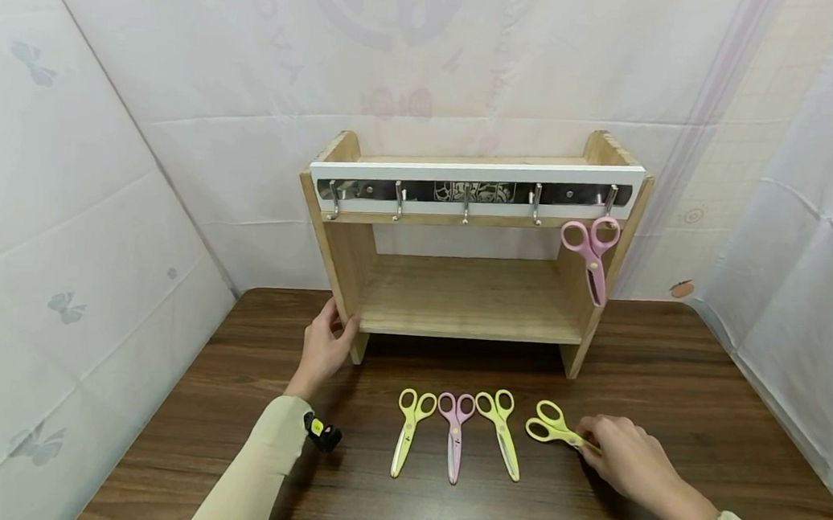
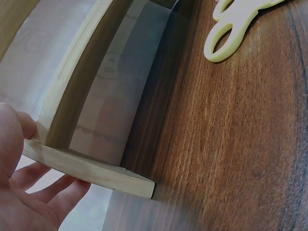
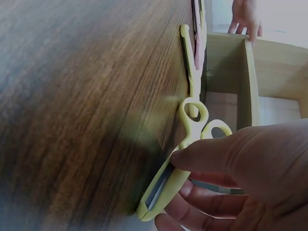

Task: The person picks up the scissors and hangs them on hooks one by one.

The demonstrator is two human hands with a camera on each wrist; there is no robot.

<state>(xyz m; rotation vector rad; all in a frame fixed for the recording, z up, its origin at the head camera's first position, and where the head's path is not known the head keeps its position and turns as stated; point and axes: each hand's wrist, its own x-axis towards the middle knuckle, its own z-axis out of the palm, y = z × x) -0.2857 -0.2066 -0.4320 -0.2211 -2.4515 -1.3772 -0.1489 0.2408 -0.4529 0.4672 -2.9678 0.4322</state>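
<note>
My right hand pinches a pair of yellow scissors by the blade part between thumb and fingers, with the handle loops pointing left. Low on its left side panel, my left hand grips a wooden shelf rack, thumb in front and fingers behind. In a row on the table lie yellow scissors, pink scissors and another yellow pair, loops toward the rack. From the rightmost metal hook hangs a pair of pink scissors by one loop.
A white rail with several metal hooks crosses the rack's front top. The rack stands on a dark wooden table. Pale patterned cloth hangs behind and on both sides.
</note>
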